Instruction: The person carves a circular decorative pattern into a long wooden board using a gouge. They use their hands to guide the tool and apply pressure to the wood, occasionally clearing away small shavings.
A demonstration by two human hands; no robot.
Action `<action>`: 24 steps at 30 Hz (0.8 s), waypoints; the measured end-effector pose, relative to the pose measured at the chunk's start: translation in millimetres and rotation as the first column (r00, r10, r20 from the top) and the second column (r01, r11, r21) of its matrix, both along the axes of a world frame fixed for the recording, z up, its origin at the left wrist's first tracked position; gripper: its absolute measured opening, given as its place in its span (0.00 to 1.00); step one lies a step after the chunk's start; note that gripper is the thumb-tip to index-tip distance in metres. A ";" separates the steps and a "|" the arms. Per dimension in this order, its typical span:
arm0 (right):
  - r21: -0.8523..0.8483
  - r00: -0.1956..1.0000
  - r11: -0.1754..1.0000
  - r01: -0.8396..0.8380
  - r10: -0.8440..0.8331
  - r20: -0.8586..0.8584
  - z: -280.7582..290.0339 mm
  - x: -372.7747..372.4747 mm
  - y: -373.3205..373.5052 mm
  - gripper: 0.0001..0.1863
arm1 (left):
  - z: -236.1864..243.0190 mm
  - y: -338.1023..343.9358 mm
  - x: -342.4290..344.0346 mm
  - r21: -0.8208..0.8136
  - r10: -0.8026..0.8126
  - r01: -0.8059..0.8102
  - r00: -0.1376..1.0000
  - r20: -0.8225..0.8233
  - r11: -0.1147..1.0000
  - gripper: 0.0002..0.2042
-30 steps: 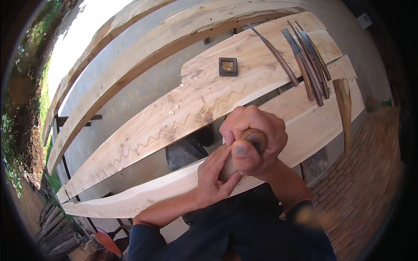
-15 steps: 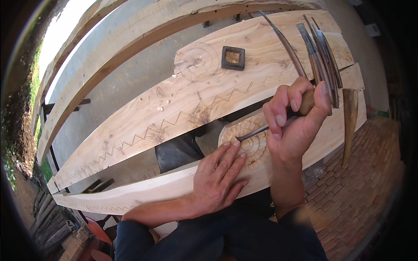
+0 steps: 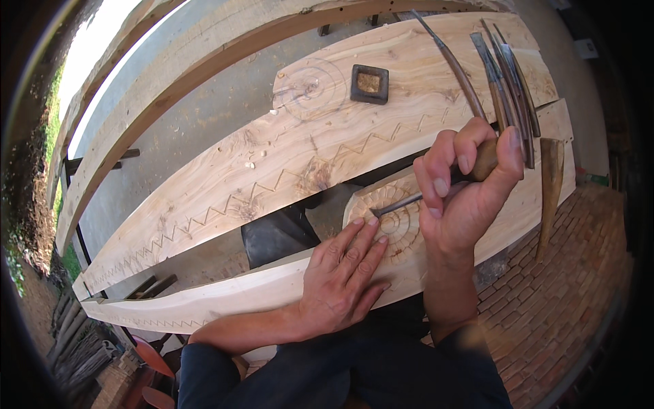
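Note:
My right hand (image 3: 470, 191) grips the wooden handle of a chisel (image 3: 402, 202), whose dark metal shaft slants down to a carved rosette (image 3: 398, 232) on the nearer pale plank (image 3: 211, 296). My left hand (image 3: 337, 279) lies on that plank with fingers stretched out, their tips beside the chisel's tip at the rosette's left side. The farther plank (image 3: 204, 184) has an incised zigzag along it and a small square dark box (image 3: 369, 84) on it. Several long-handled chisels (image 3: 507, 88) lie at the right, beside a tapered wooden club (image 3: 550, 184).
Two long curved beams (image 3: 139, 95) run behind the planks at the upper left. A dark gap between the planks shows a dark object (image 3: 272, 238). A brick floor (image 3: 538, 300) is at the lower right, cut logs (image 3: 78, 347) at the lower left.
My right hand has moved up and right, bringing the chisel from upright to a slant and uncovering the rosette. My left hand's fingers have spread flatter. The view has shifted slightly.

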State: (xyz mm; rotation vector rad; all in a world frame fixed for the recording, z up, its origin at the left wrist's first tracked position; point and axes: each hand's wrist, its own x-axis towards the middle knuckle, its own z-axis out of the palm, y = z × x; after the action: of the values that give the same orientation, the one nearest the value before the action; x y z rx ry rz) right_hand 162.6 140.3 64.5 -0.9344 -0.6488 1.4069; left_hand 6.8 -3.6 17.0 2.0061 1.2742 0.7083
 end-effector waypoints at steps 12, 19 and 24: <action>-0.012 0.992 0.997 0.079 -0.078 0.103 7.1 -16.2 -1.1 0.32 | 1.0 2.1 0.6 -0.007 0.007 -0.007 1.000 -0.008 1.000 0.39; 0.023 0.954 0.999 -0.038 0.029 0.299 -0.6 -21.3 5.0 0.32 | 2.0 3.2 3.3 0.013 0.044 -0.045 0.999 0.021 0.999 0.35; 0.060 0.953 0.990 -0.131 0.109 0.283 -0.4 -21.6 7.5 0.33 | -1.0 -1.5 -0.6 0.145 0.033 -0.062 0.979 0.199 0.987 0.22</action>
State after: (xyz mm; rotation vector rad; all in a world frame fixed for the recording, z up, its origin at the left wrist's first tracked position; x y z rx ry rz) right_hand 141.0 147.8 64.1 -1.0557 -0.9807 1.3564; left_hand 6.2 -5.1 16.0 1.9724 1.1857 1.0264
